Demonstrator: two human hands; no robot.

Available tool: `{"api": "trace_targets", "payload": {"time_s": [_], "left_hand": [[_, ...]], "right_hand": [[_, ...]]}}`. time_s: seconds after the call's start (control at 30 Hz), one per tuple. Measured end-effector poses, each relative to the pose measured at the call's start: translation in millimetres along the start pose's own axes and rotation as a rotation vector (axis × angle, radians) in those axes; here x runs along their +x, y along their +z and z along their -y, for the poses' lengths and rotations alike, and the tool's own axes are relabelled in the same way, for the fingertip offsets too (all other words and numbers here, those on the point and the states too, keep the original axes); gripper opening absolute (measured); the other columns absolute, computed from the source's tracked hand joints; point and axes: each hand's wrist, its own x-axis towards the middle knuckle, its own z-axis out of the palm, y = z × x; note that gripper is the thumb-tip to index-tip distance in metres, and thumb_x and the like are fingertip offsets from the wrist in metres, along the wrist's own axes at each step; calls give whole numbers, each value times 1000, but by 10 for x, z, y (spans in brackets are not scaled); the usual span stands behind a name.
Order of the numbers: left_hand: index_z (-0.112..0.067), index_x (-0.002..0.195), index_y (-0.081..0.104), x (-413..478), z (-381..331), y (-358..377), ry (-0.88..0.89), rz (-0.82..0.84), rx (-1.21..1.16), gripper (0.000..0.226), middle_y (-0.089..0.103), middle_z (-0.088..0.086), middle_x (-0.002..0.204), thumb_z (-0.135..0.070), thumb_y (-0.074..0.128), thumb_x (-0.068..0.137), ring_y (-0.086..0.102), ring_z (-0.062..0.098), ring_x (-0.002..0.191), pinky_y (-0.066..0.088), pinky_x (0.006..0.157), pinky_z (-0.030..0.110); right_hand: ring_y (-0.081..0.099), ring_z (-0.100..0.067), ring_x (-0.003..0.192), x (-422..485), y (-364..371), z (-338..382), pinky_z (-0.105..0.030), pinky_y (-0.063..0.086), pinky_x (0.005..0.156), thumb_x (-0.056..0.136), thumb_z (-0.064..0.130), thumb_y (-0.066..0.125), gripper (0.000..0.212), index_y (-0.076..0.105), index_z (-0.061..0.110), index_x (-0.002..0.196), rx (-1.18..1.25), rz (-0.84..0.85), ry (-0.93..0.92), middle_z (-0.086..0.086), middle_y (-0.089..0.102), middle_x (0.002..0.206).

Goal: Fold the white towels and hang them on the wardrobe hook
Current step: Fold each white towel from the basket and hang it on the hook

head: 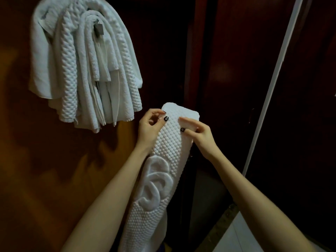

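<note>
Several folded towels (85, 66) are already hanging on the hook (98, 29); the left hand (151, 128) and right hand (198, 133) are pinching another folded towel (163, 160), not yet hung.

A long folded white towel (160, 171) with a bumpy weave and a raised looped emblem is held upright before a dark wooden wardrobe (227, 60); the left hand (151, 127) pinches its upper left edge, the right hand (197, 131) its upper right — several white towels (81, 66) hang bunched on a hook (98, 29) at upper left.
</note>
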Motion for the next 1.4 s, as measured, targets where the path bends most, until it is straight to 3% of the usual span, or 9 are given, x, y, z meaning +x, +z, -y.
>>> {"api": "trace_targets", "payload": {"time_s": [0.1,0.27,0.43,0.6,0.83,0.93,1.13,1.27,1.4], "left_hand": [[-40,94,64,18,-16,-180,-9,-1,3,29,55,14,110,-16,70,80,55,11,91,46,80,25],[-31,144,23,-292,177,-323,-78,165,28,65,35,-21,142,-11,58,93,40,-10,127,41,98,14],[-44,145,10,-502,258,-305,-48,176,182,78,18,-18,154,-28,63,90,20,-4,141,27,110,13],[-53,142,28,-724,333,-201,57,231,327,72,32,-44,138,-15,60,90,35,-16,128,38,100,9],[-45,130,36,-1028,470,-110,-99,-23,150,58,62,1,110,-19,67,88,62,12,99,49,83,25],[-47,115,46,-1068,446,-77,-109,-86,162,47,61,-15,105,-27,71,81,60,-2,95,45,80,18],[-49,138,30,-1147,372,-124,-19,166,184,76,41,-37,135,-7,67,86,40,-15,124,35,99,6],[-31,126,54,-1011,345,-148,-91,162,87,51,62,-15,113,-1,67,85,59,-6,99,46,90,17],[-30,128,54,-702,230,-120,-111,150,40,50,54,-8,94,-5,66,87,46,10,84,42,77,15]], "right_hand": [[60,-10,118,107,126,68,-25,53,92,89,2,65,42,64,28,121,38,26,-22,4,62,130],[62,2,101,249,294,148,-21,53,79,87,-1,65,33,68,21,112,-67,2,-38,12,66,114],[66,-14,82,302,224,193,-29,55,69,87,-5,60,28,69,19,97,-10,-58,66,-3,70,96],[64,-2,76,359,147,302,-16,49,63,84,-10,56,32,71,17,93,-39,-160,53,0,70,92],[65,-14,97,355,5,373,-26,54,82,86,-8,55,31,71,17,98,-5,-271,65,-1,71,101],[66,-18,100,355,-15,398,-32,55,86,87,-8,54,30,70,12,103,27,-277,76,-2,71,102],[66,-18,100,412,80,446,-29,55,85,85,-10,53,32,70,9,104,22,-308,60,-6,71,104],[65,-17,106,469,86,407,-29,56,87,89,0,58,34,66,12,119,-31,-294,113,-3,68,109],[64,-1,103,235,91,183,-12,51,82,96,17,60,48,47,21,142,-150,-74,166,4,64,114]]}}
